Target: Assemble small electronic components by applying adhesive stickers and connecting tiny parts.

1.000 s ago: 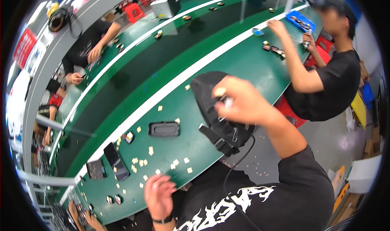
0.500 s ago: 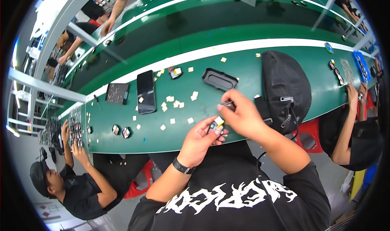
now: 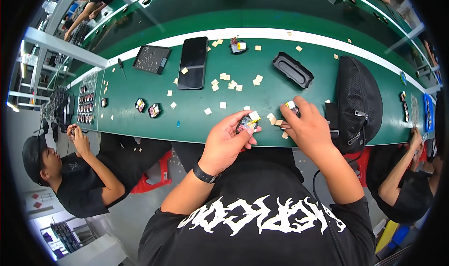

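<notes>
My left hand (image 3: 225, 142) is closed around a small black electronic module (image 3: 245, 124) with an exposed circuit side, coloured wires and a white-and-yellow tab on top. To its right, my right hand (image 3: 308, 128) is lowered at the table's near edge. Its thumb and index finger pinch a second small dark module (image 3: 292, 106), also with a white-and-yellow tab, mostly covered by the fingers. A thin metal tip (image 3: 283, 128) pokes out below that hand; the rest of it is hidden. Small cream square pads (image 3: 271, 119) lie between the hands.
On the green table (image 3: 196, 121) are a black phone (image 3: 192, 65), dark tray (image 3: 152, 60), screwdriver (image 3: 122, 69), black open case (image 3: 293, 70), black bag (image 3: 359, 102) and loose modules (image 3: 154, 110). People sit at both sides; a white ledge (image 3: 262, 33) runs behind.
The view has shifted, so the table things appear higher and further right. My right hand has come down from above the left hand to the tabletop on its right. My left hand keeps its module.
</notes>
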The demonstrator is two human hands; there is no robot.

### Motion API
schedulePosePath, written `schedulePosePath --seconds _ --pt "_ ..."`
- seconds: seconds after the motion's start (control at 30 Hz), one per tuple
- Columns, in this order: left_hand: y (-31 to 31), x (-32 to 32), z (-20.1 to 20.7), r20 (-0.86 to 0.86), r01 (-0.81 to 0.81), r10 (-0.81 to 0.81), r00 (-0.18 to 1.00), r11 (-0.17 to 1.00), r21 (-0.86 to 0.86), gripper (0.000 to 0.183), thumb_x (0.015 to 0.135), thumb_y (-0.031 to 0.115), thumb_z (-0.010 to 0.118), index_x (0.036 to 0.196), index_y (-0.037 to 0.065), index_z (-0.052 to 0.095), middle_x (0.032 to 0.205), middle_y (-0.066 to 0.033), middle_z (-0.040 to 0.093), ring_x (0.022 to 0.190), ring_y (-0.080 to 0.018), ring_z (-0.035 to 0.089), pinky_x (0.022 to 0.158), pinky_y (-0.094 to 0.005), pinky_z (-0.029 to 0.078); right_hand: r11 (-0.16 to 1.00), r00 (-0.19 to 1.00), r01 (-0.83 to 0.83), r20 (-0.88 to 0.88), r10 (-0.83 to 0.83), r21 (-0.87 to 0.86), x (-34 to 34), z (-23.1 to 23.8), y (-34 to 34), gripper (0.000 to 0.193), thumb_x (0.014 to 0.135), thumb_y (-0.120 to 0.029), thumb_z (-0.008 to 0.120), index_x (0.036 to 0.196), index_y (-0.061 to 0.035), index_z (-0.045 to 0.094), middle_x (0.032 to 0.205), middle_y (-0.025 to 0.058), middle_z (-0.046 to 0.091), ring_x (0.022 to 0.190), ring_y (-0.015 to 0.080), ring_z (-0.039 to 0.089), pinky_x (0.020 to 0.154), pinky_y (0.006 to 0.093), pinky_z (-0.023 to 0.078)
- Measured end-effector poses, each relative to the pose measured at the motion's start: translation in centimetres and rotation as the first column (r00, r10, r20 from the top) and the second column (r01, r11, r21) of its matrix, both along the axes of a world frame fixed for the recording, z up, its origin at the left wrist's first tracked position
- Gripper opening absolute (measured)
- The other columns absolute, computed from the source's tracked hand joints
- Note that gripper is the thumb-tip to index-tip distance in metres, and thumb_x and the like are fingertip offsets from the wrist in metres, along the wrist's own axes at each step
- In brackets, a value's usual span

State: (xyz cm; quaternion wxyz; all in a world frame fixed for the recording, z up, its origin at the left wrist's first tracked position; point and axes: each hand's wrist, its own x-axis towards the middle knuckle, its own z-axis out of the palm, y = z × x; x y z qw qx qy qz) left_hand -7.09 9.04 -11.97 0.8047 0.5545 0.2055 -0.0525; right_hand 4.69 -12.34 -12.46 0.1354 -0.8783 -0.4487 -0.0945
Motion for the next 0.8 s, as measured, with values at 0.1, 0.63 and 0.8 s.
schedulePosePath --seconds 0.1,0.63,0.8 --pt "0.4 -0.6 -0.3 0.014 0.021 -0.021 1.0 1.0 -0.01 0.047 0.1 0.002 0.058 0.145 -0.005 0.047 0.111 -0.0166 0.07 0.076 -0.01 0.064 0.07 -0.0247 0.056 0.999 0.993 0.014 -0.119 -0.01 0.032 -0.8 2.0 -0.5 0.047 0.075 -0.022 0.085 0.116 -0.0119 0.064 0.121 0.0128 0.057 0.091 0.0284 0.061 0.075 0.0387 0.055" --pt "-0.5 -1.5 1.6 0.105 0.047 -0.05 0.993 0.999 0.027 0.046 0.104 0.004 0.05 0.148 -0.005 0.044 0.123 -0.0168 0.066 0.092 -0.0141 0.067 0.082 -0.0272 0.057 0.841 -0.067 0.519 -0.973 0.219 0.153 -4.7 5.2 1.8 0.011 0.103 -0.014 0.06 0.1 -0.005 0.056 0.065 0.0013 0.062 0.051 0.0039 0.051 0.046 0.0204 0.036" --pt "-0.9 -1.5 1.8 0.155 0.02 -0.029 0.987 0.998 0.058 0.045 0.104 0.003 0.049 0.148 -0.005 0.044 0.123 -0.0159 0.064 0.095 -0.0158 0.067 0.082 -0.0275 0.057 0.778 -0.278 0.623 -0.906 0.32 0.084 -4.6 4.3 2.1 0.016 0.102 -0.016 0.061 0.095 -0.0094 0.048 0.064 0.0051 0.063 0.045 0.0051 0.049 0.038 0.0203 0.031"
